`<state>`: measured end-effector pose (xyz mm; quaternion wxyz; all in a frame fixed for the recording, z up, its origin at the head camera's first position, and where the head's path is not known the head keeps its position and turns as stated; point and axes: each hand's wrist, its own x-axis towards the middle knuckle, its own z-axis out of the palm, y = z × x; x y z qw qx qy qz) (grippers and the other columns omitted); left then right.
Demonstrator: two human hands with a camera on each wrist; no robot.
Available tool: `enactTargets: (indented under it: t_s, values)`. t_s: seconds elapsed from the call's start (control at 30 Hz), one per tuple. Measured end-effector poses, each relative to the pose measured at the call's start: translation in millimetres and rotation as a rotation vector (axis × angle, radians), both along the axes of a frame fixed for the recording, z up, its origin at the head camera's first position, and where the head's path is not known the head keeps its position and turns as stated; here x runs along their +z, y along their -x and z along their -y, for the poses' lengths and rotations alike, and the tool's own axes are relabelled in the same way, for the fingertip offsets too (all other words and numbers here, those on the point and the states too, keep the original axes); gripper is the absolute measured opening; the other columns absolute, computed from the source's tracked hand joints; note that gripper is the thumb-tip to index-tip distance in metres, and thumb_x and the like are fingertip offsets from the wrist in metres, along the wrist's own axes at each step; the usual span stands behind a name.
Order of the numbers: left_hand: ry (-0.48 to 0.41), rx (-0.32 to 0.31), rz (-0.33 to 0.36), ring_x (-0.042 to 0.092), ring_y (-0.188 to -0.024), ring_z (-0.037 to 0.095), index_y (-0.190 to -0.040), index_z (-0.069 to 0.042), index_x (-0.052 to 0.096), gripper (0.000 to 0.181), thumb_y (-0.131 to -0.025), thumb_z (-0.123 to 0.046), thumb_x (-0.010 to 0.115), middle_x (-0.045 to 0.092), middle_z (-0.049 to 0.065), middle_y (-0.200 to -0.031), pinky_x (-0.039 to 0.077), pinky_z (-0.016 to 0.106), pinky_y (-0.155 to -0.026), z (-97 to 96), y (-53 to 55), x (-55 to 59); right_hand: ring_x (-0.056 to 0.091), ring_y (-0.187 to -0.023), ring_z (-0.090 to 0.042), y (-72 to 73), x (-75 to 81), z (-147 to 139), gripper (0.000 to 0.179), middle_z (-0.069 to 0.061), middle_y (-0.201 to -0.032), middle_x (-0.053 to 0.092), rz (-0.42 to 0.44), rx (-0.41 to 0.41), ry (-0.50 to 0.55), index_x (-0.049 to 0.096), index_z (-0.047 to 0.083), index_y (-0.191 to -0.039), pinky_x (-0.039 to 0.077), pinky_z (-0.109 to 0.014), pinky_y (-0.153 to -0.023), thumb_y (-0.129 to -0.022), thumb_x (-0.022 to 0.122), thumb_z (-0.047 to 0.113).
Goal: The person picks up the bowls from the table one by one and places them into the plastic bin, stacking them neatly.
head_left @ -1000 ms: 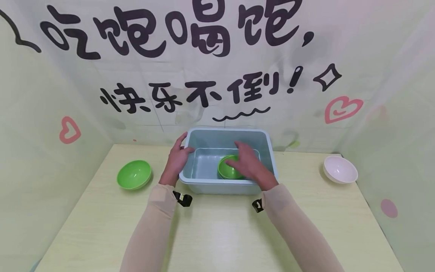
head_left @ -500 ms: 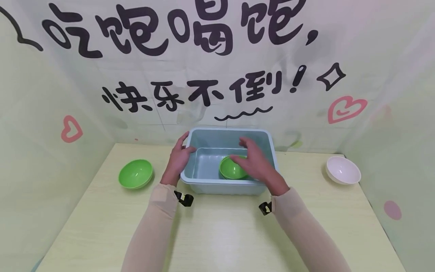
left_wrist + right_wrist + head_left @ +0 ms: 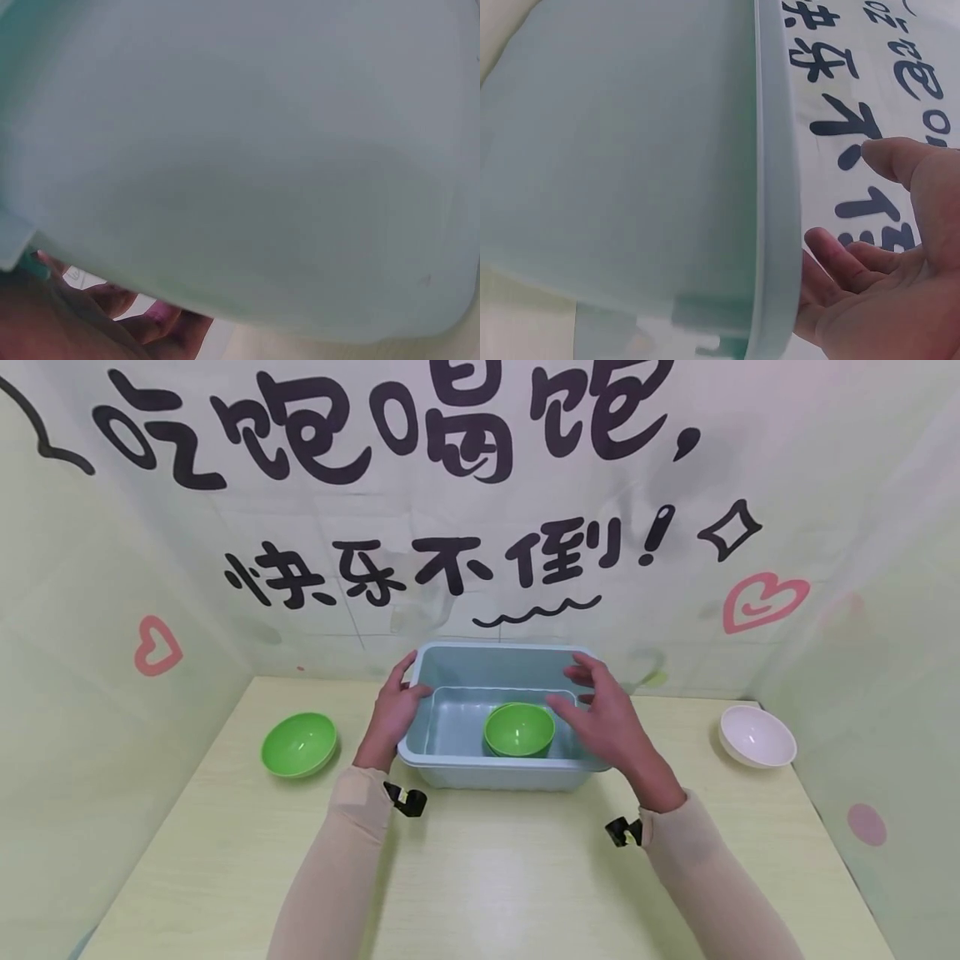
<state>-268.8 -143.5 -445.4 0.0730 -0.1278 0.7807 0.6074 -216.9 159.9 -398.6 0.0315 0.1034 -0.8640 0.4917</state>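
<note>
The pale blue basin [image 3: 502, 777] stood upright at the far side of the table [image 3: 480, 877], its back rim near the printed sheet [image 3: 652, 602]; a broad stretch of tabletop lay between its front wall and the person, and narrower stretches ran along both sides; inside, the stacked green bowls [image 3: 519, 731] sat right of centre, close to the front wall, with a strip of basin floor to their left.

The left hand [image 3: 392, 714] gripped the basin's left rim, thumb over the inner edge and fingers outside; the right hand [image 3: 611, 718] held nothing, its thumb spread wide from loosely bent fingers, over the right rim and just beside the stack; whether it touched the rim, I cannot tell.

There was one basin; at least two bowls were nested in it, as a second rim showed under the top one, though any more below were hidden; one separate green bowl [image 3: 299, 745] stood left of the basin, well apart from it and a little inside the table's left edge; one white bowl [image 3: 757, 737] stood far right, right by the table's right edge.
</note>
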Motion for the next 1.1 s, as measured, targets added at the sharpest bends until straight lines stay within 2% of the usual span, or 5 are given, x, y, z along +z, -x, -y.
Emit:
enactTargets:
  t_s: [0.43,0.67,0.77,1.0,1.1]
  values:
    - [0.018,-0.010,0.007,0.051,-0.138,0.041,-0.162,-0.041,0.022,0.071,-0.100,-0.022,0.052,0.043,0.019,-0.158,0.045,0.061,-0.110,1.7,2.3,-4.5,0.057,-0.128,-0.035,-2.0,-5.0,-36,0.063,-0.019,-0.137,0.060,-0.054,-0.159,-0.026,0.040,0.002,-0.151,0.051,-0.050,-0.106,-0.098,0.068,0.024]
    - [0.025,-0.011,0.008,0.053,-0.135,0.041,-0.161,-0.042,0.023,0.070,-0.100,-0.024,0.052,0.045,0.018,-0.157,0.047,0.061,-0.108,1.9,1.5,-2.5,0.060,-0.124,-0.034,-10.0,-15.2,-67,0.061,-0.018,-0.135,0.062,-0.055,-0.259,-0.072,0.044,0.002,-0.149,0.045,-0.010,-0.090,-0.098,0.066,0.030]
    - [0.032,-0.011,0.010,0.053,-0.135,0.040,-0.161,-0.042,0.023,0.070,-0.100,-0.024,0.052,0.045,0.017,-0.157,0.047,0.061,-0.107,1.6,1.2,-1.1,0.059,-0.124,-0.032,-14.2,-19.2,-83,0.062,-0.019,-0.135,0.062,-0.043,-0.296,-0.065,0.044,0.001,-0.149,0.041,-0.003,-0.087,-0.099,0.065,0.032]
    - [0.028,-0.013,0.018,0.052,-0.136,0.040,-0.162,-0.042,0.022,0.070,-0.100,-0.024,0.051,0.043,0.017,-0.158,0.046,0.061,-0.108,0.1,1.0,0.1,0.053,-0.099,0.013,-24.6,-34.1,-114,0.061,-0.017,-0.133,0.064,-0.018,-0.406,-0.047,0.047,0.003,-0.147,0.040,0.001,-0.084,-0.098,0.064,0.035]
    - [0.025,-0.014,0.014,0.052,-0.136,0.040,-0.161,-0.042,0.022,0.070,-0.100,-0.024,0.052,0.044,0.018,-0.158,0.046,0.061,-0.108,0.8,1.4,-0.9,0.047,-0.093,0.022,-27.1,-39.8,-123,0.060,-0.018,-0.133,0.063,-0.010,-0.439,-0.049,0.047,0.002,-0.146,0.040,0.001,-0.082,-0.098,0.064,0.033]
